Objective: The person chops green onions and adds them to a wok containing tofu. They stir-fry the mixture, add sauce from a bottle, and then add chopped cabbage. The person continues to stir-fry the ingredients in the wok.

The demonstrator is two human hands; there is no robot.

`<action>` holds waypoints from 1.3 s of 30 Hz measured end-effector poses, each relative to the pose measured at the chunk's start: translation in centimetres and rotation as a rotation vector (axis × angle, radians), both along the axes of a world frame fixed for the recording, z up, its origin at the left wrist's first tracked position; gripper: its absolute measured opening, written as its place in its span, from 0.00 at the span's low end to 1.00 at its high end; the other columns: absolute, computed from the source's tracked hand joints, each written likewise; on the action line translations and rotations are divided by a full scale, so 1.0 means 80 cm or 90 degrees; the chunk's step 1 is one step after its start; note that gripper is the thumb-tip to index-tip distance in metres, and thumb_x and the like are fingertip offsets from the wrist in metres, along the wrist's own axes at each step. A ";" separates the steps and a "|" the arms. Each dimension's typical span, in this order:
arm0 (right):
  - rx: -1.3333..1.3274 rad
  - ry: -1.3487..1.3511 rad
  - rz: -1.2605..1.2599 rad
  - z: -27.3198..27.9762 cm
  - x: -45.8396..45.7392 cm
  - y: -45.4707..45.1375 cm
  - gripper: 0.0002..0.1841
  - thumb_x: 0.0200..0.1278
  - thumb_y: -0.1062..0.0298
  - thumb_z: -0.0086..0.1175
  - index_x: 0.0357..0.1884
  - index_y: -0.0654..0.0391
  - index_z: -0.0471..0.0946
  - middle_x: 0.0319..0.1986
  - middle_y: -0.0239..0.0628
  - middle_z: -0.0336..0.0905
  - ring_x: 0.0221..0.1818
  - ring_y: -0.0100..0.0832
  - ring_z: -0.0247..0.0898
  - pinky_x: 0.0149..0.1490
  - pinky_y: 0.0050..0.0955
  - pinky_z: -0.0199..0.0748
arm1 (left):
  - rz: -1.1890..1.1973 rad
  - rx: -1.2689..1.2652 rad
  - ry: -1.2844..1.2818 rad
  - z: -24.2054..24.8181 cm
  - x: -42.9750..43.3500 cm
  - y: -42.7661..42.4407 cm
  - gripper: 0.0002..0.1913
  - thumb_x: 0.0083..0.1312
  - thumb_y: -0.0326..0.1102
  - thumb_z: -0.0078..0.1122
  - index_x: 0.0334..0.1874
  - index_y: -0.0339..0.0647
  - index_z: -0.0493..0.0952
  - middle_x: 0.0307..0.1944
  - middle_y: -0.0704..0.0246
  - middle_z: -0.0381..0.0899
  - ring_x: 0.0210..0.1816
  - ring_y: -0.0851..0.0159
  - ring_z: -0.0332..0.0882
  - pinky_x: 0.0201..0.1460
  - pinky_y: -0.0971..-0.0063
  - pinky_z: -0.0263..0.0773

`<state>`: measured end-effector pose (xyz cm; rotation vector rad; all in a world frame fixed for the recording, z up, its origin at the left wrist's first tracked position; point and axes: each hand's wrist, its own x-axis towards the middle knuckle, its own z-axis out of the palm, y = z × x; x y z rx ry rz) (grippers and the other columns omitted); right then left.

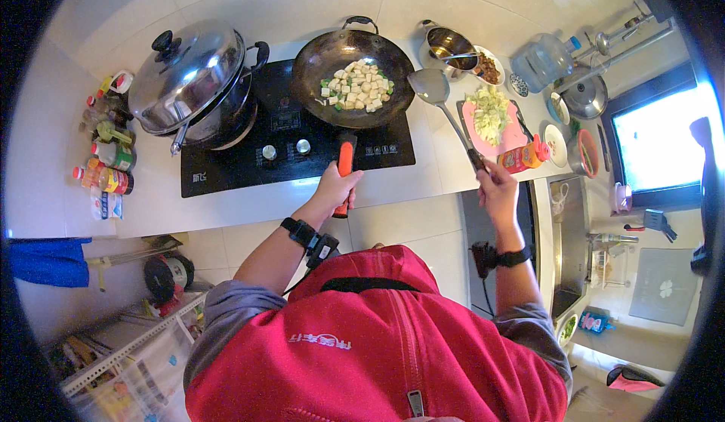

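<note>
My left hand point(336, 186) grips the orange handle point(345, 159) of a dark wok point(311, 59) on the black glass cooktop point(226, 167). White cubes that look like tofu point(359, 88) lie in the wok among green pieces. To the right of the wok, my right hand point(498, 190) holds a metal wok spatula point(433, 86) by its dark handle. The spatula's blade is close beside the wok's right rim in the picture; whether they touch I cannot tell. Chopped pale-green vegetable point(487, 113) lies on a pink cutting board point(514, 136) near my right hand.
A large lidded steel pot point(192, 76) occupies the cooktop's left side. Bottles point(116, 156) line the counter's left end. A steel pot point(450, 42), a plate of brown food point(488, 70), a red-and-orange squeeze bottle point(521, 156) and a water jug point(541, 59) stand at right.
</note>
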<state>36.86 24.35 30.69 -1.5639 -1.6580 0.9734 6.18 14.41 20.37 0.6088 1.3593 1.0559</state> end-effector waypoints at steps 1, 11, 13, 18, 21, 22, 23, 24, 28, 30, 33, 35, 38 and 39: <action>0.029 -0.089 0.013 0.010 -0.007 0.016 0.16 0.56 0.69 0.58 0.48 0.62 0.78 0.20 0.34 0.75 0.17 0.19 0.66 0.23 0.21 0.65 | -0.003 -0.016 0.014 -0.001 0.000 0.002 0.15 0.64 0.35 0.56 0.41 0.38 0.59 0.16 0.70 0.68 0.11 0.71 0.67 0.12 0.74 0.67; 0.272 -0.641 0.406 0.116 -0.152 0.168 0.09 0.47 0.69 0.54 0.29 0.60 0.81 0.27 0.52 0.79 0.32 0.49 0.77 0.39 0.42 0.75 | -0.016 -0.011 -0.001 -0.009 -0.012 0.002 0.17 0.63 0.35 0.57 0.41 0.34 0.58 0.16 0.69 0.68 0.11 0.70 0.68 0.11 0.74 0.65; 0.269 -0.716 0.444 0.124 -0.181 0.188 0.09 0.44 0.70 0.56 0.28 0.63 0.81 0.26 0.53 0.78 0.32 0.50 0.77 0.39 0.42 0.75 | -0.018 -0.011 -0.012 -0.008 -0.014 0.001 0.17 0.63 0.35 0.57 0.41 0.33 0.58 0.17 0.68 0.68 0.11 0.70 0.69 0.11 0.74 0.65; 0.028 -0.660 0.456 0.129 -0.201 0.222 0.09 0.43 0.70 0.58 0.26 0.65 0.80 0.15 0.43 0.75 0.15 0.34 0.71 0.21 0.30 0.68 | -0.027 -0.006 0.004 -0.007 -0.018 0.000 0.18 0.63 0.35 0.57 0.42 0.31 0.58 0.17 0.67 0.68 0.11 0.69 0.69 0.11 0.73 0.66; -0.101 -0.520 0.432 0.115 -0.192 0.227 0.09 0.45 0.69 0.58 0.26 0.64 0.80 0.12 0.35 0.72 0.11 0.23 0.66 0.15 0.22 0.61 | -0.020 -0.014 -0.017 -0.008 -0.019 0.000 0.18 0.63 0.35 0.57 0.42 0.31 0.58 0.17 0.67 0.69 0.11 0.68 0.69 0.11 0.73 0.66; -0.092 -0.494 0.420 0.106 -0.190 0.226 0.10 0.46 0.67 0.59 0.27 0.64 0.81 0.12 0.36 0.73 0.11 0.24 0.67 0.16 0.23 0.61 | -0.023 -0.009 -0.015 -0.008 -0.019 -0.001 0.18 0.63 0.35 0.57 0.42 0.31 0.58 0.17 0.66 0.69 0.11 0.68 0.69 0.11 0.73 0.66; -0.072 -0.500 0.366 0.098 -0.188 0.224 0.11 0.46 0.65 0.59 0.28 0.63 0.81 0.12 0.36 0.73 0.11 0.25 0.67 0.16 0.24 0.62 | -0.026 -0.003 -0.021 -0.008 -0.020 0.000 0.18 0.63 0.35 0.57 0.42 0.31 0.58 0.17 0.66 0.69 0.11 0.68 0.69 0.11 0.73 0.66; -0.124 -0.426 0.369 0.089 -0.187 0.222 0.12 0.48 0.66 0.59 0.32 0.63 0.82 0.14 0.36 0.75 0.13 0.25 0.68 0.18 0.23 0.63 | -0.030 -0.010 -0.029 -0.007 -0.020 0.000 0.18 0.63 0.35 0.58 0.42 0.31 0.58 0.18 0.66 0.69 0.11 0.68 0.69 0.11 0.73 0.66; 0.004 -0.444 0.400 0.077 -0.174 0.212 0.13 0.49 0.64 0.60 0.36 0.59 0.82 0.18 0.39 0.77 0.19 0.29 0.72 0.28 0.29 0.70 | -0.041 -0.014 -0.004 -0.004 -0.022 0.001 0.18 0.63 0.35 0.58 0.42 0.32 0.59 0.18 0.67 0.69 0.12 0.68 0.70 0.11 0.73 0.68; 0.004 -0.493 0.346 0.084 -0.160 0.210 0.13 0.48 0.64 0.62 0.36 0.58 0.83 0.19 0.42 0.78 0.21 0.32 0.74 0.30 0.31 0.71 | -0.040 -0.022 -0.014 -0.003 -0.022 0.001 0.18 0.63 0.35 0.58 0.42 0.33 0.59 0.19 0.67 0.68 0.12 0.68 0.70 0.12 0.73 0.68; 0.075 -0.529 0.441 0.100 -0.140 0.210 0.15 0.48 0.68 0.60 0.39 0.64 0.81 0.18 0.35 0.75 0.18 0.23 0.69 0.23 0.24 0.66 | -0.044 -0.020 -0.022 -0.005 -0.021 0.002 0.18 0.63 0.35 0.58 0.42 0.33 0.59 0.19 0.67 0.69 0.13 0.69 0.70 0.11 0.73 0.68; 0.088 -0.529 0.444 0.110 -0.134 0.210 0.14 0.47 0.67 0.60 0.37 0.63 0.81 0.19 0.38 0.77 0.20 0.28 0.72 0.27 0.27 0.69 | -0.038 -0.027 -0.003 -0.007 -0.020 0.003 0.18 0.63 0.36 0.58 0.42 0.33 0.59 0.20 0.68 0.69 0.13 0.70 0.70 0.11 0.73 0.68; 0.050 -0.537 0.410 0.125 -0.133 0.208 0.13 0.45 0.65 0.62 0.33 0.60 0.83 0.22 0.43 0.80 0.24 0.35 0.76 0.32 0.31 0.74 | -0.037 -0.024 0.006 -0.010 -0.019 0.004 0.17 0.63 0.36 0.58 0.41 0.35 0.59 0.18 0.69 0.68 0.12 0.70 0.69 0.11 0.73 0.67; 0.005 -0.536 0.397 0.129 -0.135 0.207 0.13 0.45 0.65 0.62 0.33 0.60 0.83 0.21 0.41 0.80 0.22 0.33 0.76 0.30 0.30 0.74 | -0.033 -0.020 0.009 -0.011 -0.019 0.004 0.16 0.64 0.36 0.57 0.40 0.36 0.59 0.17 0.70 0.68 0.12 0.70 0.69 0.10 0.73 0.67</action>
